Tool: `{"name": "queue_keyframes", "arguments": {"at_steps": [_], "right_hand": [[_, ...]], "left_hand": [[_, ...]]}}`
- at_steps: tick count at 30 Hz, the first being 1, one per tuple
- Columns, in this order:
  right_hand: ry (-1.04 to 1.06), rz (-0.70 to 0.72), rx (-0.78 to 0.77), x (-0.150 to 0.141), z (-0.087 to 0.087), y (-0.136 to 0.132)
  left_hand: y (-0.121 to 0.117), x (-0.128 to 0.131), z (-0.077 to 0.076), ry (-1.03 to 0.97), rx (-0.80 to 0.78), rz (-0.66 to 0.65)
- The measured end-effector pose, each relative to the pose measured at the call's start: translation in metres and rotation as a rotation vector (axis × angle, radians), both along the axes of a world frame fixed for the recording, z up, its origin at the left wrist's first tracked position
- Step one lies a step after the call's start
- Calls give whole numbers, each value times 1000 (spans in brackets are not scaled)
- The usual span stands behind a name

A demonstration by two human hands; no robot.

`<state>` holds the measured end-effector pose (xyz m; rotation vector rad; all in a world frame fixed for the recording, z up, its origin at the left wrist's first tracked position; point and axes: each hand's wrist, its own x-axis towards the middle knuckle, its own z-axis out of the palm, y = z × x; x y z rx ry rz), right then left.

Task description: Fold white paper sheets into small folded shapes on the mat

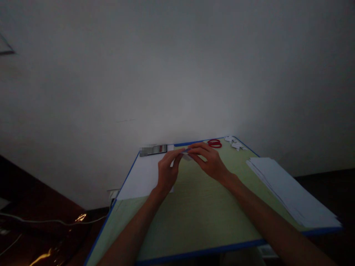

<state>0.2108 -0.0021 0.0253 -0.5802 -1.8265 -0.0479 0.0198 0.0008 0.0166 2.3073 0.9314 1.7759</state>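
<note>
Between my two hands, above the far middle of the table, is a small piece of folded white paper [186, 155]. My left hand [168, 167] pinches its left side with thumb and fingers. From the right, my right hand [208, 159] grips the other side in the same way. Much of the paper is hidden behind the fingers, so its full shape cannot be made out. Just beyond my right hand lie scissors with red handles [214, 143], their blades out of sight.
A phone [156, 149] rests on a white sheet [138, 180] at the left. Paper scraps [235, 143] lie in the far right corner. A stack of white paper [291, 192] covers the right side of the blue-edged table [205, 218]. The wall [177, 74] stands behind.
</note>
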Motion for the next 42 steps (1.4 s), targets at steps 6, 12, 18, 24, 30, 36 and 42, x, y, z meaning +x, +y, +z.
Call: {"name": "queue_keyframes", "arguments": {"at_steps": [6,12,18,24,30,36,42], "right_hand": [[110,116,-162,-3,-1,-6],[106,225,-238,0,0,-13],[132,165,-198,-1,-3,-7],[147,73,-122,0,-2,-2],[90,46,-32,2,2,-2],[57,51,-16,2,1,-1],[59,21,20,2,0,0]], "left_hand": [[-1,-1,3,-7,-22,17],[-1,-1,4,-31,-40,42],[-1,-2,5,-22,-27,45],[-5,-2,7,-8,-7,-6],[-7,-3,8,-3,-30,-5],[-7,-3,8,-11,-54,3],[-8,-2,8,-21,-35,15]]}}
